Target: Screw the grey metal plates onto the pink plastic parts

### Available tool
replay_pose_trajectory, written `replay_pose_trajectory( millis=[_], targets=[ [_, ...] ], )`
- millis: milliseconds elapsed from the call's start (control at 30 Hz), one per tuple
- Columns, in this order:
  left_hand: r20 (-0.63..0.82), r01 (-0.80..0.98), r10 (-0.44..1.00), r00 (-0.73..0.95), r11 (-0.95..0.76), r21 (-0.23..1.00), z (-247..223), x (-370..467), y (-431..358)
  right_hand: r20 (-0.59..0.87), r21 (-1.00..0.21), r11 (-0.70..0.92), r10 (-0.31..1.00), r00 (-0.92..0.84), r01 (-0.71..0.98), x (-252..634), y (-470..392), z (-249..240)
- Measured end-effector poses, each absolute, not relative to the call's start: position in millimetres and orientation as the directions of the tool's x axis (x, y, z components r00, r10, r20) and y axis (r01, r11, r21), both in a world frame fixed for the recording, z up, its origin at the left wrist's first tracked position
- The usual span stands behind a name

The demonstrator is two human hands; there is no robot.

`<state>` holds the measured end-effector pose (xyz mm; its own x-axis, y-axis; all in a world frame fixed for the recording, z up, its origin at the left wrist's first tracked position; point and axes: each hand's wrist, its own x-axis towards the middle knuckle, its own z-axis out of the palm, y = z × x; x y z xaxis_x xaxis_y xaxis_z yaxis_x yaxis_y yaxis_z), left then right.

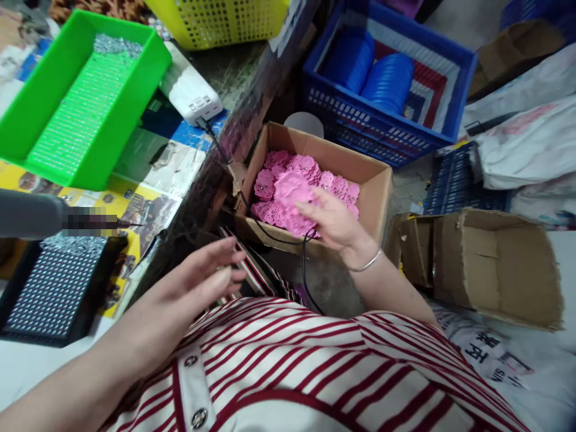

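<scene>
My right hand [333, 219] grips a pink scalloped plastic piece [294, 201] between thumb and fingers, above a cardboard box [378, 198]. Stacks of similar pink pieces [303, 168] fill much of the box. A thin black cable [305, 270] loops past the box and close under my right hand. My left hand [209, 276] hovers in front of my striped shirt, left of the box, its fingers loosely bent and apart with nothing visible in them. What the pink piece is for cannot be made out.
On the bench at left stand a green tray [130, 90] of small metal parts, a white power bank [191, 93], a black perforated tray [49, 288] and a grey electric screwdriver [31, 214]. A blue crate [360, 111] with blue discs stands beyond; an open carton [499, 252] lies right.
</scene>
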<state>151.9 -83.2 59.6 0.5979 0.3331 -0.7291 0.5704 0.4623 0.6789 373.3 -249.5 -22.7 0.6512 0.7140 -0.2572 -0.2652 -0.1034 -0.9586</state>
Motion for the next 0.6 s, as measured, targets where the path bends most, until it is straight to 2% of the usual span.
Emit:
replay_pose_trajectory(
  millis=[67,200,500,567,600],
  targets=[
    [-0.693,0.505,0.340,0.636,0.496,0.706,50,188,-94,-0.267,-0.957,-0.124,0.735,0.623,-0.264,349,-239,-18],
    [-0.684,0.430,0.223,0.695,0.634,0.643,32,218,-106,-0.286,-0.958,-0.207,0.732,0.618,-0.198,322,-229,-19],
    [-0.761,0.404,0.226,0.608,0.737,0.542,7,208,-100,-0.281,-0.937,-0.350,0.777,0.564,0.015,305,-230,-7],
    [-0.770,0.414,0.231,0.595,0.733,0.540,8,208,-100,-0.292,-0.915,-0.398,0.754,0.589,0.056,327,-235,-7],
    [-0.774,0.421,0.233,0.589,0.729,0.540,8,209,-99,-0.319,-0.884,-0.464,0.691,0.649,0.059,344,-238,-10]
  ],
)
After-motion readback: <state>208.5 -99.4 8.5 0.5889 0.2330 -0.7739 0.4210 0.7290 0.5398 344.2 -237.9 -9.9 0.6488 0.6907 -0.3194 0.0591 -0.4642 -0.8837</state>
